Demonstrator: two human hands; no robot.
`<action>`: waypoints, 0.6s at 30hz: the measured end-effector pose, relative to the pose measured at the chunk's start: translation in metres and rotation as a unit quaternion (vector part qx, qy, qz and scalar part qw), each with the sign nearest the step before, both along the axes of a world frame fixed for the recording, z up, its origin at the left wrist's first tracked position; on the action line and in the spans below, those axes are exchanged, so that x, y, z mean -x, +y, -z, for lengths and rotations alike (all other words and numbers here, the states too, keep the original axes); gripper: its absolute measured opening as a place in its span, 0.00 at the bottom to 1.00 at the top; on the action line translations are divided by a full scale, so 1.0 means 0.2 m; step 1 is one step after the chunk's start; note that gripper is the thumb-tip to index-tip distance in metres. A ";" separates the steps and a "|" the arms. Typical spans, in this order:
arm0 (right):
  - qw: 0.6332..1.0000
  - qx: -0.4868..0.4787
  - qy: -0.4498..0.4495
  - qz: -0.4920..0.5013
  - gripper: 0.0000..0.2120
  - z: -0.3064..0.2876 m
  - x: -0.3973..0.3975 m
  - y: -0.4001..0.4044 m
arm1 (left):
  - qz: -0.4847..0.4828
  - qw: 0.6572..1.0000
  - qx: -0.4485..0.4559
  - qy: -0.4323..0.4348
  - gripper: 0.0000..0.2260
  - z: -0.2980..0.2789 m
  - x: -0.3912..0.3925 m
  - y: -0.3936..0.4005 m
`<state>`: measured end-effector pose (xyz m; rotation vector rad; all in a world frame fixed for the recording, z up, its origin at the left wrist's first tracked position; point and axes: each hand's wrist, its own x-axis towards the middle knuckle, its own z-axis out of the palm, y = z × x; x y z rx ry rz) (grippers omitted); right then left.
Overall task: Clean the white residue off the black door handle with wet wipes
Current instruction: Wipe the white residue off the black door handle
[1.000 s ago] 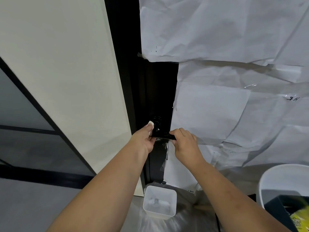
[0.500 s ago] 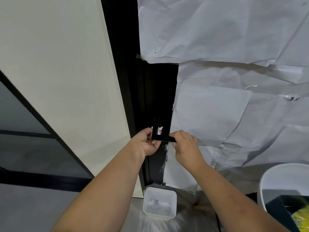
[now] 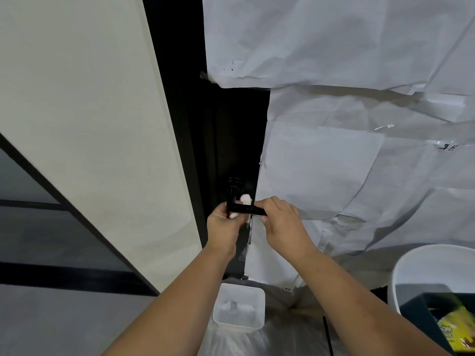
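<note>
My left hand (image 3: 226,224) clamps the wipe (image 3: 245,199) against the handle (image 3: 245,209); right hand (image 3: 281,219) pinches its end. Wipe may slip, missing residue.

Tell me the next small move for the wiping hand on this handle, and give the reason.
Probably slide the left hand with its wet wipe along the black door handle toward the right hand, which holds the lever's free end. The wipe sits bunched near the stem, so the outer bar looks unwiped.
</note>
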<state>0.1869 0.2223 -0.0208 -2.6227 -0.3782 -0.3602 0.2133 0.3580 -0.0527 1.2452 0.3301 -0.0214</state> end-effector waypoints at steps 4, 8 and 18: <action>1.000 0.003 0.006 -0.020 0.19 0.00 -0.01 -0.02 | -0.094 0.995 0.011 -0.022 0.09 -0.04 -0.04 -0.10; 0.999 -0.009 -0.025 -0.026 0.21 0.04 -0.02 -0.04 | -0.159 0.987 0.001 -0.025 0.07 -0.01 -0.08 -0.19; 0.998 -0.018 -0.060 -0.028 0.18 0.11 -0.04 -0.05 | -0.237 0.971 0.020 0.006 0.07 0.12 -0.12 -0.19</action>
